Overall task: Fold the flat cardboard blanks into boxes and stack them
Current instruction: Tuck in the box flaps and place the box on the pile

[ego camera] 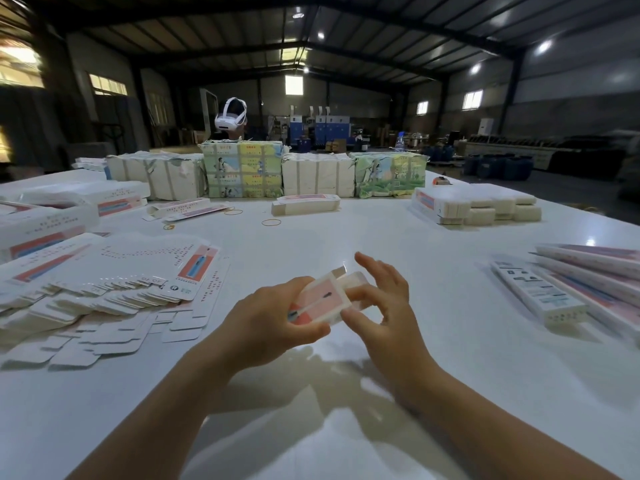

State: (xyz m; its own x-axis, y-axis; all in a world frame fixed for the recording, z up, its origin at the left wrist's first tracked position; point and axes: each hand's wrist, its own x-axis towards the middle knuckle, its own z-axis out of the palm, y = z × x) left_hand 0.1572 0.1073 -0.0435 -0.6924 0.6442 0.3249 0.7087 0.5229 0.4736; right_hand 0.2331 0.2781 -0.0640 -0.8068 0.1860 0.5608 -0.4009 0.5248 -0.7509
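Observation:
My left hand (273,318) grips a small pink-and-white cardboard box (323,299) above the middle of the white table (398,393), fingers curled round its near end. My right hand (381,299) is at the box's far end, where the end flaps (349,277) stand open; its thumb and a finger touch the box while the other fingers spread upward. A fanned pile of flat blanks (114,282) lies to the left. Finished long boxes (568,289) lie stacked at the right.
Bundled packs of blanks (318,178) line the far side of the table, with a person in a white headset (231,116) behind them. More stacks sit far right (478,206) and far left (52,209). Rubber bands (271,222) lie loose near the middle.

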